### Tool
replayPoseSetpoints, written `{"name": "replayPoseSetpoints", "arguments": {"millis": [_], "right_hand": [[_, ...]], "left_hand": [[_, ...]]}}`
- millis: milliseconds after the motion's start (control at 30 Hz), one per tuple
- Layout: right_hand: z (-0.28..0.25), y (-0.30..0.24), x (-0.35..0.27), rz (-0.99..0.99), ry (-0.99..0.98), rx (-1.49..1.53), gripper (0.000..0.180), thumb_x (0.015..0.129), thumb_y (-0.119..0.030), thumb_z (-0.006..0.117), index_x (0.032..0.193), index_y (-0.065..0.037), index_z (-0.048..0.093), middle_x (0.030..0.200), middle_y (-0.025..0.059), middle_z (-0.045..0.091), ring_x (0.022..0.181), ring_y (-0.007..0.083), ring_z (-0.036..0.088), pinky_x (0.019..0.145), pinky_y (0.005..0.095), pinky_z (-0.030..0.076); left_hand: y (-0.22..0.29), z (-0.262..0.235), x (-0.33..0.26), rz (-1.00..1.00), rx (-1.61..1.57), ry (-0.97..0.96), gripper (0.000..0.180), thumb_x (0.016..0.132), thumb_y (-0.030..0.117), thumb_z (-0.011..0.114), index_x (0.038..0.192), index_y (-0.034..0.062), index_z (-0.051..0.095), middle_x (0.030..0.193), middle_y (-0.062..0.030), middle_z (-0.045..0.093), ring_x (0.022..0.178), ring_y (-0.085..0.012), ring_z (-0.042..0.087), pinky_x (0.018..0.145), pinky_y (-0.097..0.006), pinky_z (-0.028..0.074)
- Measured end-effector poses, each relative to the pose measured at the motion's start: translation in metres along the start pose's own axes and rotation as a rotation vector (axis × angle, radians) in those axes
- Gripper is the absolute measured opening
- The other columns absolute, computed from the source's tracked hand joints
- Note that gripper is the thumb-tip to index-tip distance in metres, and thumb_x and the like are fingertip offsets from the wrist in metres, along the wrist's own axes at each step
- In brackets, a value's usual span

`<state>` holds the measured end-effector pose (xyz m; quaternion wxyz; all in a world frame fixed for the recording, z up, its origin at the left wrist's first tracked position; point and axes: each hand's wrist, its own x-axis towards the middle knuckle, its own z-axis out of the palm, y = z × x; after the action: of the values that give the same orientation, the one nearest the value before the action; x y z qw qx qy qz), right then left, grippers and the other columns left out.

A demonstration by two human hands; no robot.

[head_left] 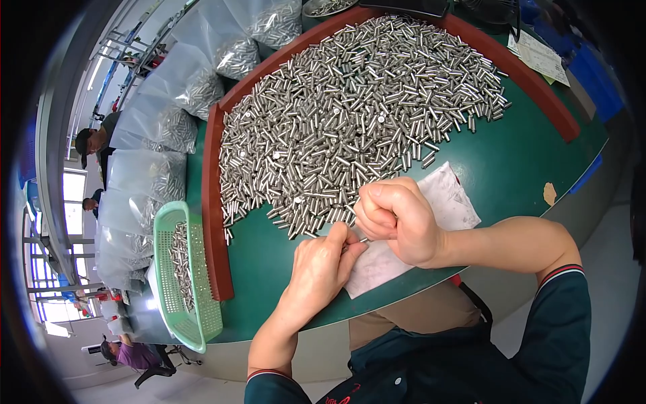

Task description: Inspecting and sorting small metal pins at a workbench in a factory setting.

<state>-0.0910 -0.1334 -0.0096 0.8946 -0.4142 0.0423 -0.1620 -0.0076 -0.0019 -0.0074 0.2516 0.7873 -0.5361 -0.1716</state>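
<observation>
Handling loose metal pins at the near edge of a bench

Left hand (317, 269): thumb and fingertips pinched together, apparently gripping a small metal pin (364, 240) whose shiny end shows between the hands. Right hand (397, 219): curled into a fist right beside it; fingers hide whatever is inside, so contents unclear. Both are over or just beside a whitish cloth (447, 195) on the green table (518, 168).

Step, best guess: close handling of a few pins taken singly from the big pin pile (363, 101) just ahead, inside the red-brown border (214, 202). Exact operation not readable. Next move calls for a firm fingertip pinch, since pins this slim and smooth could slip or roll. More pins sit in the green basket (205, 296) at left and the clear plastic bags (168, 131) behind it.

Writing: paper sheets (538, 59) at upper right carry print, too small to read. Red lettering on the dark shirt (555, 323) is cut off at the lower edge. No legible labels on the bags.
</observation>
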Motion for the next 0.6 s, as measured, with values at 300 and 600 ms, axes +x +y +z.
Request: {"name": "replayPoseSetpoints", "arguments": {"millis": [300, 600], "right_hand": [[0.0013, 0.003, -0.002, -0.019, -0.023, 0.0, 0.034, 0.082, -0.017, 0.033, 0.049, -0.009, 0.028, 0.044, -0.0012, 0.028, 0.042, 0.0082, 0.023, 0.042, 0.0237, 0.02], [0.009, 0.002, -0.005, -0.121, -0.044, -0.248, 0.033, 0.082, -0.014, 0.033, 0.05, -0.007, 0.029, 0.047, -0.0012, 0.028, 0.046, 0.0077, 0.024, 0.045, 0.0231, 0.023]], "left_hand": [[0.0005, -0.0007, 0.0004, -0.005, -0.02, -0.007, 0.017, 0.075, 0.011, 0.06, 0.072, 0.0029, 0.045, 0.05, -0.0132, 0.052, 0.047, -0.0317, 0.052, 0.042, -0.038, 0.039], [0.0071, -0.0062, 0.0053, 0.031, 0.006, 0.0, 0.013, 0.076, 0.011, 0.057, 0.078, 0.0012, 0.049, 0.054, -0.0153, 0.054, 0.049, -0.0337, 0.053, 0.043, -0.04, 0.04]]}}
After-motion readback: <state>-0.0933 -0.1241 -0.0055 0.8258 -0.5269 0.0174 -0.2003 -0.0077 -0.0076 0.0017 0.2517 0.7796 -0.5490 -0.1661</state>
